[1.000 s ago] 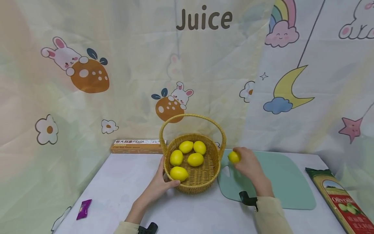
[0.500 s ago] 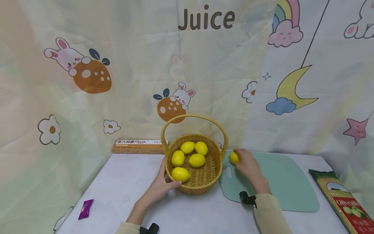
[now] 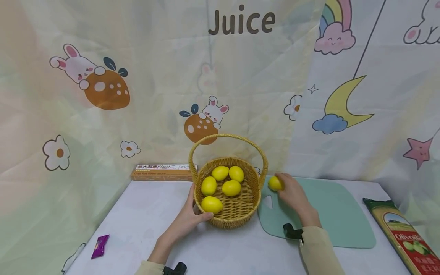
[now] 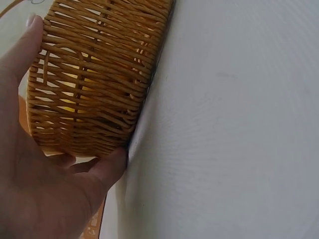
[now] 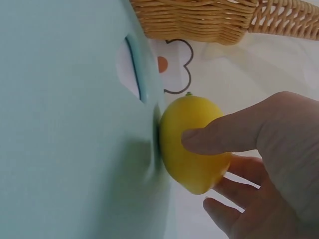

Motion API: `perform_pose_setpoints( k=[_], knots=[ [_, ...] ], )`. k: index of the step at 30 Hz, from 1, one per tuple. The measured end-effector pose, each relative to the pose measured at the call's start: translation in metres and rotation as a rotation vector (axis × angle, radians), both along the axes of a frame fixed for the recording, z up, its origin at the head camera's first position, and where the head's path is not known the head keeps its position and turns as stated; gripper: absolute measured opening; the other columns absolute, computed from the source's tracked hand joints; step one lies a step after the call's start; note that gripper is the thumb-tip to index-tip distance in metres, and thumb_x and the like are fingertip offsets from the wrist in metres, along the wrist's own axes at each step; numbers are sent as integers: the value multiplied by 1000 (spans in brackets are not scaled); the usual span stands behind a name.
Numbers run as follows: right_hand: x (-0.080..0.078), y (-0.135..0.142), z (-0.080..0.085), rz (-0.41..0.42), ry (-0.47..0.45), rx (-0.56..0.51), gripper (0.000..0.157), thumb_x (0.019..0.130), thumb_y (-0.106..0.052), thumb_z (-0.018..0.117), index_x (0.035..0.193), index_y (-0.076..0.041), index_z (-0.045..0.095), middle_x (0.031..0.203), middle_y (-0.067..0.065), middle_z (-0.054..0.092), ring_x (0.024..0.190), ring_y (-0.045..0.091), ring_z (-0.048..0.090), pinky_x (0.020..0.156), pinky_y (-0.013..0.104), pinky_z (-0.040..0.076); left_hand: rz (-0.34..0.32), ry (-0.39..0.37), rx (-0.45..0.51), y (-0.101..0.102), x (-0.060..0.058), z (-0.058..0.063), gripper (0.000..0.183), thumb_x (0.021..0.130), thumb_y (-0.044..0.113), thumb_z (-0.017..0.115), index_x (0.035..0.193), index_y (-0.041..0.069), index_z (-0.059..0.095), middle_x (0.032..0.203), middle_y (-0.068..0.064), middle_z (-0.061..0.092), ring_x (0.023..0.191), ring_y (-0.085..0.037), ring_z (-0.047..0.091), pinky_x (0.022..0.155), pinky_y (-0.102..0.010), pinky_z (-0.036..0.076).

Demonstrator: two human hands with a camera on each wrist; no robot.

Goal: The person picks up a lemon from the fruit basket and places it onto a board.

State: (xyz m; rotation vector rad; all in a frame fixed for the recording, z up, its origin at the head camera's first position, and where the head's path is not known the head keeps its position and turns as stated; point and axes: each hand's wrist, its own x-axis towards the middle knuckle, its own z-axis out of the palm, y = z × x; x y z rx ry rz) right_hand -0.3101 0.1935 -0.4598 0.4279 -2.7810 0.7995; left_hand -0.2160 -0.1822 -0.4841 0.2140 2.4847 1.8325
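A yellow wicker basket (image 3: 240, 214) with a tall arched handle stands mid-table, with several lemons (image 3: 231, 188) inside. My left hand (image 3: 187, 214) grips its left side, thumb at the front rim and fingers low on the woven wall (image 4: 94, 79), as the left wrist view shows. To the right of the basket, my right hand (image 3: 293, 193) holds another lemon (image 3: 275, 183) at the far left part of a pale green cutting board (image 3: 330, 214). In the right wrist view the thumb lies across this lemon (image 5: 192, 169), fingers behind it, and the fruit is right at the board's surface.
A pasta box (image 3: 161, 175) lies behind the basket on the left, against the printed backdrop cloth (image 3: 154, 76). A small purple-wrapped candy (image 3: 100, 246) is at the left front. On the right edge lies a long olive-labelled packet (image 3: 403, 233).
Both hands keep their places, the left on the basket and the right on the lemon. The head view shifts slightly; the lemon by the board stays nearly where it was.
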Motion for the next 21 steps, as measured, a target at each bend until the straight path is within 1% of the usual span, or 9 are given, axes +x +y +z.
perform_pose_setpoints(
  k=[5, 8, 12, 15, 21],
  knots=[
    [1, 2, 3, 2, -3, 1, 62, 78, 6, 63, 140, 5, 51, 142, 29, 50, 127, 49, 49, 107, 65, 39, -2, 6, -6, 0, 1, 1, 116, 81, 32, 82, 153, 51, -7, 168, 7, 0, 156, -31, 8, 119, -64, 22],
    [1, 3, 5, -1, -10, 1, 61, 80, 5, 63, 140, 5, 50, 142, 29, 49, 127, 49, 49, 107, 64, 40, -3, 9, -7, 0, 0, 1, 115, 82, 33, 82, 153, 51, -6, 169, 6, 1, 156, -33, 9, 119, -66, 21],
    [1, 2, 7, -6, -17, 1, 62, 81, 4, 65, 141, 3, 50, 143, 28, 49, 128, 49, 49, 106, 65, 40, 0, 6, -7, 1, 0, 2, 114, 82, 33, 82, 153, 52, -6, 168, 7, 2, 156, -33, 10, 118, -66, 22],
    [3, 0, 12, -12, -27, 2, 63, 82, 4, 65, 142, 1, 48, 145, 28, 47, 130, 49, 47, 107, 66, 39, 4, 3, -9, 0, 0, 2, 114, 82, 33, 82, 153, 52, -6, 168, 7, 1, 156, -33, 10, 119, -66, 22],
    [9, -1, 27, -30, -39, -5, 65, 85, 0, 65, 146, -2, 44, 149, 26, 43, 133, 48, 44, 107, 66, 39, 3, 5, -11, 0, 1, 3, 115, 81, 34, 82, 154, 50, -6, 169, 6, 1, 156, -33, 9, 118, -68, 19]
  ],
)
